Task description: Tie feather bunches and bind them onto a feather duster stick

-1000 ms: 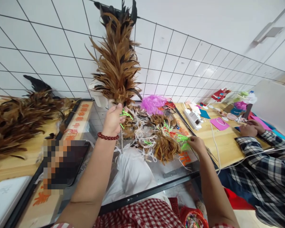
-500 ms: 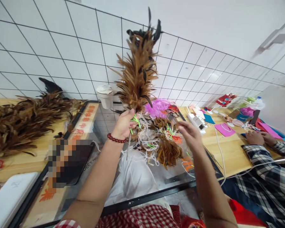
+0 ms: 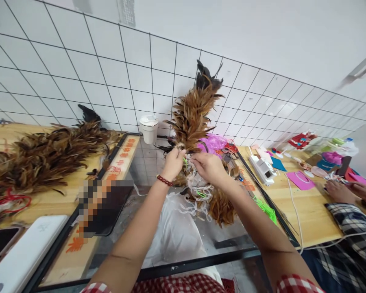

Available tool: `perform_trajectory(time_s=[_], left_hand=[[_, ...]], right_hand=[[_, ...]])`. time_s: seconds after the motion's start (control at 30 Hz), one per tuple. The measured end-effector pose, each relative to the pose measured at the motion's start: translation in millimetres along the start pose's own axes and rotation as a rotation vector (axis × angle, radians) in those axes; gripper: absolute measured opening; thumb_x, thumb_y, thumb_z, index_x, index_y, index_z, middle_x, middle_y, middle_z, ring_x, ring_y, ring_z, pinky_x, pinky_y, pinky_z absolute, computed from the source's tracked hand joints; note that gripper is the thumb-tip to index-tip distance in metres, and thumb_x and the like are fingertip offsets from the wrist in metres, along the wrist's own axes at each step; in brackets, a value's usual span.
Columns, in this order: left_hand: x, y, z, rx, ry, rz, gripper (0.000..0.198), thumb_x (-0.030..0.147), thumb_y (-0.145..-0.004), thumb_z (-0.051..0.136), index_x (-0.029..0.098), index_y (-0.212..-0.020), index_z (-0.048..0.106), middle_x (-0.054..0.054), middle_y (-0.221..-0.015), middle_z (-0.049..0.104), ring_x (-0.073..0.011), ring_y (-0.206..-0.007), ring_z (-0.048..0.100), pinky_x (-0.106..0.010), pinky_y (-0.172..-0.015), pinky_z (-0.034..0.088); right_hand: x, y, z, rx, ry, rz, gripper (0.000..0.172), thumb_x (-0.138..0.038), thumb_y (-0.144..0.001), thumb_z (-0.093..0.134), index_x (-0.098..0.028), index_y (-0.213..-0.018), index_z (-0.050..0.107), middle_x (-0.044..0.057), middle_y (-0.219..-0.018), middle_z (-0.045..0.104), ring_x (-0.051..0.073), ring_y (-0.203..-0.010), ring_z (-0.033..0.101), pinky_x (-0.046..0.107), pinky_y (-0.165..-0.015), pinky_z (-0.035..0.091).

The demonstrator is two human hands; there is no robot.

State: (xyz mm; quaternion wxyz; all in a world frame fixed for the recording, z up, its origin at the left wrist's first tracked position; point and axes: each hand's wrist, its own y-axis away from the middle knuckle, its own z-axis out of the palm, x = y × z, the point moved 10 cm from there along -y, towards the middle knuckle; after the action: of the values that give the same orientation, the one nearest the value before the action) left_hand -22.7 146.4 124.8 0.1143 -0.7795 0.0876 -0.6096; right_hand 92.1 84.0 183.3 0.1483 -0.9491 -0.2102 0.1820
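Observation:
A brown feather duster (image 3: 192, 113) with black tips stands upright over the glass table (image 3: 219, 238). My left hand (image 3: 173, 162), with a red bead bracelet on its wrist, is closed round the base of the feather duster. My right hand (image 3: 208, 167) is closed right beside it, pinching at the same base where green and white strings show. Below both hands lies a heap of loose brown feathers and white and green strings (image 3: 212, 194).
A pile of brown feathers (image 3: 39, 156) lies on the wooden table at the left, a white cup (image 3: 148, 128) stands by the tiled wall. A hot glue gun (image 3: 262, 167), pink plastic and craft pieces lie at the right, where another person's hands (image 3: 341, 191) work. A white plastic bag (image 3: 173, 228) sits near me.
My right hand left the green strings on the table and came up to the base of the feather duster beside my left hand. The duster tilted and shifted right in view.

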Motion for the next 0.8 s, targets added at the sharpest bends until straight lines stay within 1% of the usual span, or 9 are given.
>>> perform_trajectory(time_s=[0.1, 0.23, 0.37, 0.47, 0.53, 0.6, 0.67, 0.73, 0.8], left_hand=[[4, 2, 12.8, -0.109, -0.171, 0.046, 0.023, 0.031, -0.087, 0.046, 0.014, -0.078, 0.059, -0.009, -0.083, 0.066, -0.0214, -0.084, 0.059, -0.034, -0.080, 0.046], [13, 10, 29.4, -0.256, -0.235, 0.081, 0.024, 0.027, -0.089, 0.042, 0.013, -0.092, 0.061, -0.012, -0.096, 0.069, -0.0234, -0.094, 0.062, -0.034, -0.084, 0.046], [15, 21, 40.6, -0.321, -0.506, 0.068, 0.024, 0.026, -0.090, 0.041, 0.013, -0.098, 0.059, -0.015, -0.092, 0.069, -0.0253, -0.090, 0.065, -0.034, -0.078, 0.047], [23, 29, 44.2, -0.304, -0.736, 0.132, 0.026, 0.026, -0.091, 0.038, 0.013, -0.101, 0.058, -0.017, -0.094, 0.068, -0.0284, -0.090, 0.067, -0.036, -0.076, 0.048], [29, 33, 42.8, -0.272, -0.849, 0.164, 0.028, 0.024, -0.092, 0.035, 0.011, -0.102, 0.058, -0.019, -0.096, 0.067, -0.0297, -0.089, 0.067, -0.038, -0.075, 0.048], [34, 35, 37.6, -0.228, -0.902, 0.164, 0.032, 0.022, -0.092, 0.032, 0.009, -0.112, 0.055, -0.021, -0.095, 0.066, -0.0296, -0.086, 0.068, -0.037, -0.073, 0.048], [42, 37, 32.4, -0.188, -0.901, 0.168, 0.039, 0.022, -0.092, 0.032, 0.008, -0.126, 0.046, -0.021, -0.093, 0.066, -0.0287, -0.083, 0.068, -0.036, -0.072, 0.048], [51, 40, 29.9, -0.171, -0.884, 0.188, 0.044, 0.022, -0.092, 0.033, 0.008, -0.133, 0.038, -0.021, -0.091, 0.066, -0.0275, -0.080, 0.068, -0.034, -0.071, 0.047], [58, 41, 29.3, -0.182, -0.882, 0.213, 0.042, 0.025, -0.092, 0.034, 0.010, -0.130, 0.042, -0.020, -0.090, 0.067, -0.0268, -0.081, 0.068, -0.033, -0.072, 0.047]], right_hand=[[-13, -12, -18, -0.059, 0.408, -0.062, 0.032, -0.026, -0.093, 0.037, -0.020, -0.100, 0.068, 0.009, -0.092, 0.064, 0.017, -0.076, 0.056, 0.027, -0.057, 0.027], [-24, -32, -26, -0.142, 0.607, -0.184, 0.031, -0.023, -0.091, 0.038, -0.019, -0.096, 0.069, 0.008, -0.090, 0.061, 0.016, -0.070, 0.054, 0.030, -0.054, 0.021], [-34, -46, -19, -0.207, 0.630, -0.262, 0.030, -0.023, -0.090, 0.040, -0.018, -0.092, 0.070, 0.009, -0.090, 0.062, 0.015, -0.068, 0.053, 0.030, -0.054, 0.021], [-36, -53, -6, -0.250, 0.609, -0.297, 0.028, -0.023, -0.088, 0.043, -0.017, -0.091, 0.070, 0.010, -0.091, 0.064, 0.017, -0.071, 0.056, 0.029, -0.055, 0.025], [-29, -58, -1, -0.230, 0.586, -0.260, 0.028, -0.024, -0.088, 0.044, -0.017, -0.091, 0.070, 0.010, -0.091, 0.065, 0.019, -0.075, 0.058, 0.028, -0.057, 0.027], [-14, -65, -2, -0.186, 0.551, -0.176, 0.028, -0.027, -0.089, 0.044, -0.018, -0.092, 0.071, 0.010, -0.093, 0.067, 0.020, -0.079, 0.060, 0.027, -0.058, 0.030], [-2, -70, -2, -0.165, 0.503, -0.108, 0.028, -0.028, -0.089, 0.045, -0.020, -0.094, 0.072, 0.009, -0.095, 0.068, 0.020, -0.084, 0.061, 0.027, -0.062, 0.034], [2, -75, -2, -0.179, 0.446, -0.106, 0.027, -0.027, -0.087, 0.048, -0.023, -0.097, 0.073, 0.008, -0.096, 0.069, 0.020, -0.090, 0.060, 0.027, -0.066, 0.037], [-2, -80, -2, -0.189, 0.382, -0.141, 0.025, -0.027, -0.085, 0.052, -0.024, -0.096, 0.074, 0.007, -0.096, 0.070, 0.020, -0.092, 0.060, 0.027, -0.069, 0.038]])
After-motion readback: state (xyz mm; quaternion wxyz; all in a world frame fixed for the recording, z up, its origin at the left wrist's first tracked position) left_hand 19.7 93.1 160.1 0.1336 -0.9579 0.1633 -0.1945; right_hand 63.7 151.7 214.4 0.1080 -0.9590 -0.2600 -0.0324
